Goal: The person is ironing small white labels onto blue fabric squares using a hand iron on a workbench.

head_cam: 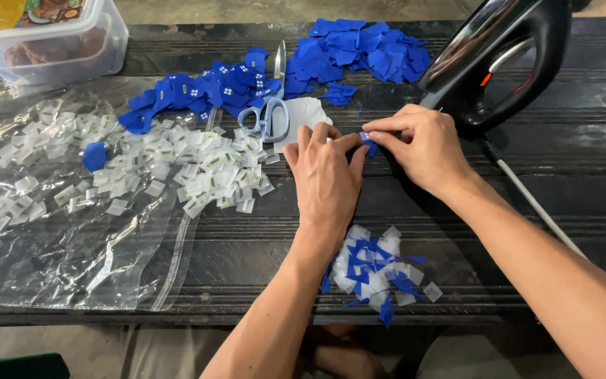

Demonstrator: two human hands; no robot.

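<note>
Head view: the left hand [327, 179] and right hand [422, 147] meet above the dark ridged table [527, 231], fingertips pinching one small blue fabric piece [368, 142] between them. A clear plastic tub [50, 42] at far left holds brown food.

Scissors [266, 116] lie behind the packets [198, 172] on the plastic sheet [57, 260]; an iron [506, 63], apparently, stands right.

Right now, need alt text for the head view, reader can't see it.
Two bare hands, left hand and right hand, pinch a small blue fabric piece together over a dark ridged wooden table. Left of them lie blue-handled scissors, heaps of blue fabric squares and small clear plastic sachets; a black iron sits at right.
</note>
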